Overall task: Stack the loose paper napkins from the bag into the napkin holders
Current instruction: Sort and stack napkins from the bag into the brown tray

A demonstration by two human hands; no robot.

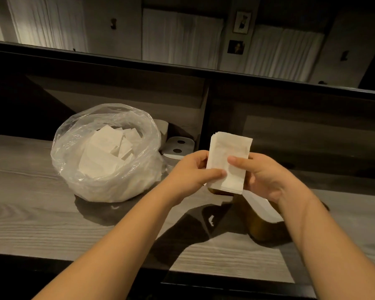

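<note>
Both hands are holding a small stack of napkins [228, 162] up over the table [30, 213], toward its right side. The left hand [189, 169] is pinching the stack's left edge and the right hand [261, 176] is gripping its right edge. The clear plastic bag [74, 152] is sitting left of the hands near the table's back edge, with loose napkins [106, 152] showing inside. A brown napkin holder [262, 226] is sitting under the right wrist.

Grey wood-grain tabletop [30, 213]. On it: clear plastic bag [74, 169] of loose napkins [102, 156], white lidded container [177, 148] behind, brown napkin holder [262, 228] right.
</note>
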